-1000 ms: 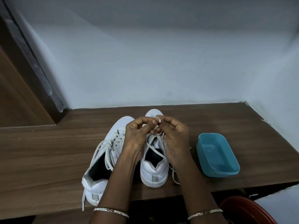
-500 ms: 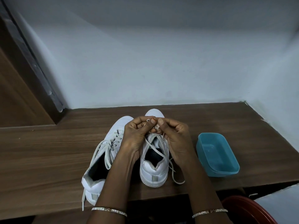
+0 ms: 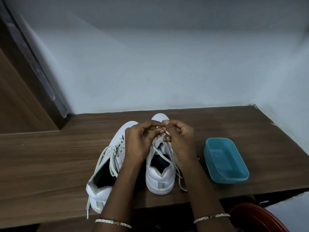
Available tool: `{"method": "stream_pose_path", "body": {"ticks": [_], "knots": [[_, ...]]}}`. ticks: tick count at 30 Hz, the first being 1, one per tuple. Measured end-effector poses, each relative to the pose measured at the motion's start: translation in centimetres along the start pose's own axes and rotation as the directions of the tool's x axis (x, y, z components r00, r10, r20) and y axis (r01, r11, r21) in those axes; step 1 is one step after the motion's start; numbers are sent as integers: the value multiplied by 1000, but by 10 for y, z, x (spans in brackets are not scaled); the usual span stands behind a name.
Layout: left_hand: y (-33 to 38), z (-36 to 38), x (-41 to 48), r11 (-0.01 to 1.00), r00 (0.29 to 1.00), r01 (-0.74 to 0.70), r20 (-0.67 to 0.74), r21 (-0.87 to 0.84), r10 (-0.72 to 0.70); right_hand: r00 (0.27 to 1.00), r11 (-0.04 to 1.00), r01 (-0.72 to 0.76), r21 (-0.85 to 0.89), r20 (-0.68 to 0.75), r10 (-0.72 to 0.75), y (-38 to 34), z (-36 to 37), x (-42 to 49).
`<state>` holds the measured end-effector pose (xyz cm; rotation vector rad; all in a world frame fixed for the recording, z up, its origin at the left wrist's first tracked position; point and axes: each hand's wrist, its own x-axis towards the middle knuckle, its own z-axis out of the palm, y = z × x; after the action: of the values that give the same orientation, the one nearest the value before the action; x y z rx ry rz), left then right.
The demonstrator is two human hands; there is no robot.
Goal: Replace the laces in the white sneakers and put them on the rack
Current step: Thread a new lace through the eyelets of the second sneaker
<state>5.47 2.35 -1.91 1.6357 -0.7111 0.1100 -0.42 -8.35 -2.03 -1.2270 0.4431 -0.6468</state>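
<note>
On the tabletop point(image 3: 50, 156), the left sneaker point(image 3: 107, 164) stands loosely laced, while the left hand point(image 3: 138, 143) and right hand point(image 3: 182, 143) both pinch the lace point(image 3: 163, 154) over the right sneaker point(image 3: 160, 180), fingertips slightly farther apart than a second ago, apparently drawing slack through a front eyelet, so relacing remains unfinished.

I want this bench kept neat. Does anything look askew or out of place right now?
The left sneaker sits askew, angled against the straight right sneaker, its heel near the table front edge and a loose lace end trailing toward that edge. Nothing looks spilled or damaged.
</note>
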Motion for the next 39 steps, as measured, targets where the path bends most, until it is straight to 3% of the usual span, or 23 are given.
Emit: {"method": "stream_pose_path", "body": {"ticks": [5,9,14,16,20,23,26,29,34,39], "knots": [[-7,-3,-2,968,989,-146,36,203,141,1000,998,-28,53,-13,29,0,-2,4],[-5,-2,-4,882,966,-256,64,395,252,999,999,-25,46,46,23,0,-7,7],[-6,4,2,746,953,-300,154,595,260,991,998,7,-55,134,1,-7,-22,6],[-10,5,6,748,957,-290,187,597,222,990,999,13,-52,141,-6,-9,-24,4],[-10,-2,7,931,977,-106,210,351,32,991,999,27,-42,132,-21,-10,-21,1],[-6,-10,6,986,934,137,318,100,-162,984,998,33,-44,175,-25,-12,-21,0],[2,-14,5,940,894,315,374,-135,-246,960,997,41,-63,280,-21,-15,-23,-2],[14,-13,3,867,867,421,398,-266,-299,954,965,168,-201,280,-108,-12,-27,-3],[15,-13,5,794,846,499,391,-347,-362,949,866,269,-422,272,-162,-9,-34,-3],[8,-14,7,790,848,512,344,-337,-403,939,822,331,-463,244,-241,-7,-31,1]]}}
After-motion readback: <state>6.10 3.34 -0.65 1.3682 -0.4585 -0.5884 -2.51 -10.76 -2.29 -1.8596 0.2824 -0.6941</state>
